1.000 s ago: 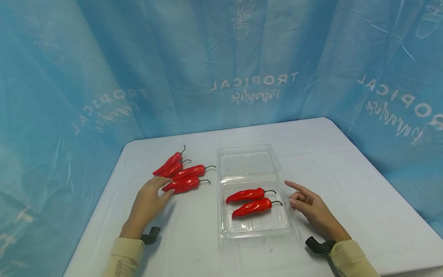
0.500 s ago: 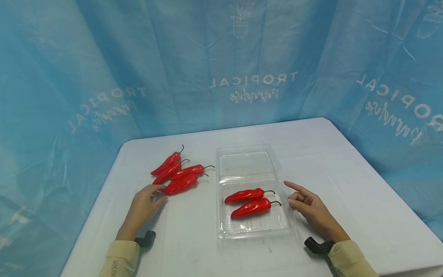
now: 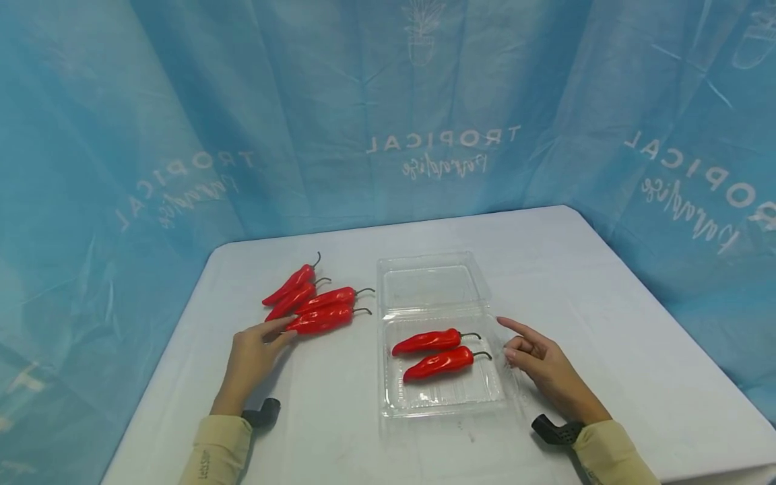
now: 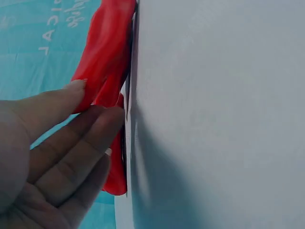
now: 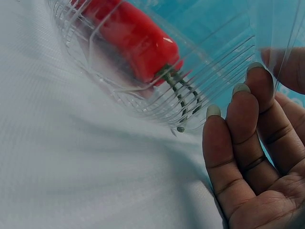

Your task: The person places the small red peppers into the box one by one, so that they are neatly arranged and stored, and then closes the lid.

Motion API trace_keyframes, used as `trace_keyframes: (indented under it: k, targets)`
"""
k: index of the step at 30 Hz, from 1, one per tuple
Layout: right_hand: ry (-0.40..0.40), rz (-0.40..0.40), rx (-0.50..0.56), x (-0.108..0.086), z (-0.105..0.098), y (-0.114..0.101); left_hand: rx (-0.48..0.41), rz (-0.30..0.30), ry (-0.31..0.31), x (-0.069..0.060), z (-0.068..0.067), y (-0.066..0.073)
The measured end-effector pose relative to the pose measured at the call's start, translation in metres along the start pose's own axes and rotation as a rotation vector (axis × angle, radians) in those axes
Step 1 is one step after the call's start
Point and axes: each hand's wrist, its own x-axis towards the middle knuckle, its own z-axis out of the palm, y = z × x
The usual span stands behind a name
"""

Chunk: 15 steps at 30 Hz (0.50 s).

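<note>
Left hand [image 3: 251, 353] pinches one red pepper [image 3: 324, 318] by its tip, toward the table's left edge [image 3: 192, 333]; open room separates it from the clear box [image 3: 448, 399]. Right hand [image 3: 545, 367], forefinger straight, others curled, at the box's right edge; grip uncertain.

In the head view I lose the tip of the nearest loose pepper [image 3: 324, 319] behind the left hand [image 3: 254, 353]; the left wrist view chops its stem end off at the top. The right wrist view crops the boxed peppers [image 3: 439, 364] at the top and the right hand [image 3: 548, 370] at the right. I can't tell whether those fingers grip the rim of the clear box [image 3: 394, 408]. The left sleeve [image 3: 219, 441] runs off the bottom, as does most of the table's [image 3: 339, 417] near edge.
</note>
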Motion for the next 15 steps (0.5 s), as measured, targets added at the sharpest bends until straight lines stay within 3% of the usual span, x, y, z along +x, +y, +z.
trace_keyframes:
  k: [8,15]
  targets:
    - [0.001,-0.005,0.001,0.0,0.001,-0.002,-0.088,-0.072,0.06,-0.006,-0.009,0.001]
    - [-0.003,-0.013,-0.008,0.0,0.001,-0.002,-0.074,-0.047,0.132,-0.013,-0.024,0.008]
